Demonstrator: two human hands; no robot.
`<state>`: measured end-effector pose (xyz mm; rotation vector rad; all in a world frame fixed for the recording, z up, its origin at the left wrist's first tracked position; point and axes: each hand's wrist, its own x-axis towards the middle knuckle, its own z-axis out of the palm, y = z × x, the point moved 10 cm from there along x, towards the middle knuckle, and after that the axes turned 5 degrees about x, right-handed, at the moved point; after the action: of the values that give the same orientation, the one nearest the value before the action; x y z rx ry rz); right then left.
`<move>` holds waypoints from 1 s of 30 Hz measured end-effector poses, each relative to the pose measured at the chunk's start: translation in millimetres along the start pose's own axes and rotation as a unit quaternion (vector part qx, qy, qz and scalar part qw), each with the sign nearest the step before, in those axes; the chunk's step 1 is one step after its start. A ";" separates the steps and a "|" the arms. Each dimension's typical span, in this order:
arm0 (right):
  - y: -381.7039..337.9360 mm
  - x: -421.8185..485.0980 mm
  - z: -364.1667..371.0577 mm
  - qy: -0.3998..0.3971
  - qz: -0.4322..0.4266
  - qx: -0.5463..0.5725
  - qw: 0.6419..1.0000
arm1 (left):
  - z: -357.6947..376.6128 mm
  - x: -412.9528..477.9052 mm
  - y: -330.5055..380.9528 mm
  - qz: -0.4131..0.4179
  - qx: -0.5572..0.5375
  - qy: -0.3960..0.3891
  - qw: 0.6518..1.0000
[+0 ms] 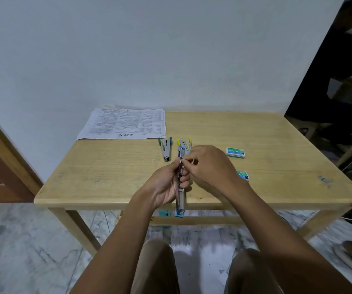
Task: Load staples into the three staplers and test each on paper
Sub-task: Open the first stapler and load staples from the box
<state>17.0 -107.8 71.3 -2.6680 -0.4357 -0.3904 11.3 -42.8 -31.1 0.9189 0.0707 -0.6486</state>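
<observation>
- While the left hand [166, 185] grips the opened blue stapler [180, 200] around its middle, the tool points away from the person, its near blue end hanging past the near edge of the wooden table [277, 155].
- The right hand [209, 164] pinches the stapler's metal rail with curled fingertips, just above the left thumb.
- Behind the hands lie the green stapler [166, 148], spread open, and the yellow stapler [184, 143], partly hidden by the right hand.
- One green staple box [235, 152] sits right of the hands; a second staple box [243, 175] is half covered by the right wrist.
- Printed sheets [124, 124] lie at the table's far left; loose papers [192, 236] cover the floor underneath.
</observation>
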 end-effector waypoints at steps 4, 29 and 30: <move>-0.9 3.5 -0.1 -0.014 -0.001 -0.013 1.000 | -1.0 0.3 0.7 0.002 0.003 0.002 1.000; -14.6 -57.4 23.8 -0.163 -0.040 0.191 0.967 | -17.7 8.1 13.0 0.055 -0.144 0.025 0.988; -13.3 -56.9 19.4 -0.148 -0.041 0.207 0.966 | -22.2 9.9 13.0 0.059 -0.146 0.037 0.987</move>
<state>-35.7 -101.6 40.1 -2.3043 -0.6411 0.0768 31.1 -25.2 -38.7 0.6579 0.1729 -0.4788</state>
